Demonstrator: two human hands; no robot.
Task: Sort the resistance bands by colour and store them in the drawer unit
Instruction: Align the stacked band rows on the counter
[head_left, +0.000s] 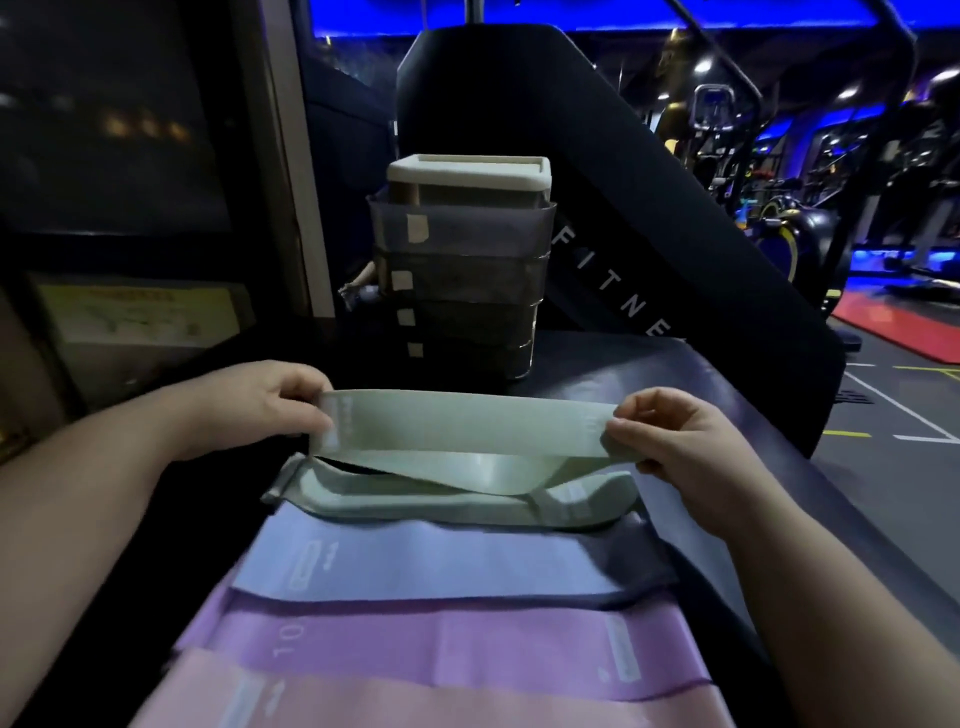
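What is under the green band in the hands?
Below the held green band, more green bands lie piled, overlapping the far edge of the blue band. Anything beneath that pile is covered.

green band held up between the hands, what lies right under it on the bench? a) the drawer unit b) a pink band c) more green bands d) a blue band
c: the green band, pinched by the left hand and right hand, hangs over more green bands; the blue band lies nearer the camera.
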